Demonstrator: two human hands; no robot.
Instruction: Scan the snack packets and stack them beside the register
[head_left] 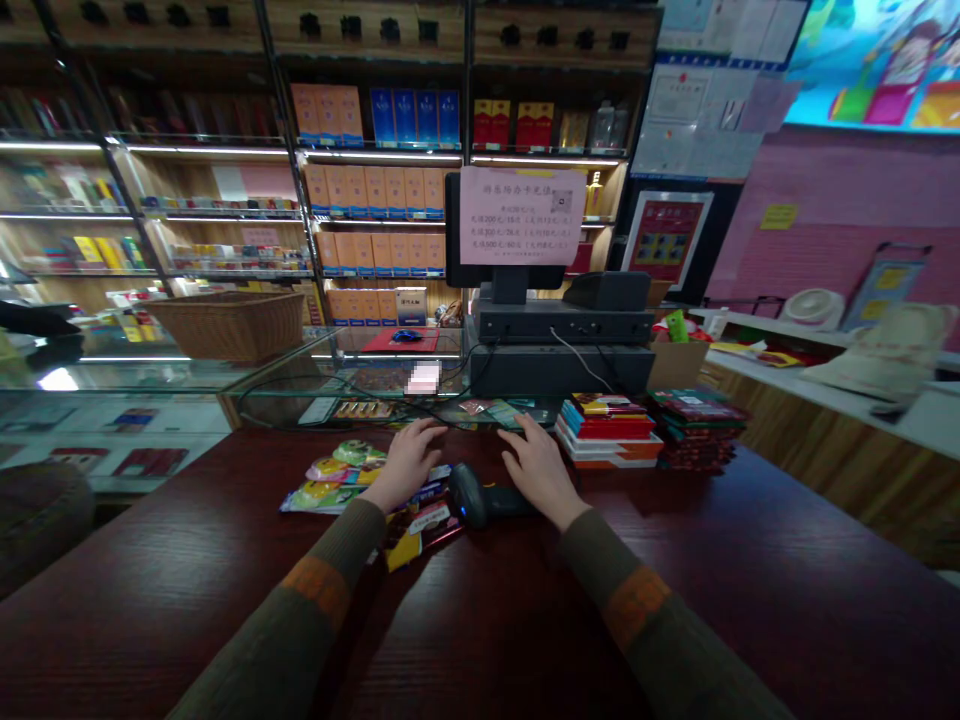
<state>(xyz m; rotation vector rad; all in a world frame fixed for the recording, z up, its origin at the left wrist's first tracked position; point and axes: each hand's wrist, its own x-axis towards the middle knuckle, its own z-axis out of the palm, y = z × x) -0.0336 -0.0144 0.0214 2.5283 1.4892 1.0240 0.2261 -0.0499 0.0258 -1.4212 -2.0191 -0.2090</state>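
Over the dark wooden counter my left hand reaches forward, its fingers stretched and holding nothing. Below and left of it lie colourful snack packets, with a yellow and brown packet nearer to me. My right hand is also open, fingers spread, just left of a stack of red, white and orange boxes. Between my hands rests a black handheld barcode scanner, a small blue light showing on it. Its handle side runs toward my right hand, which partly hides what is behind.
A pile of dark packets stands right of the boxes. Behind are a glass display case with loose black cables, a wicker basket, and a monitor bearing a pink paper sign on a black cash register. Stocked shelves fill the back.
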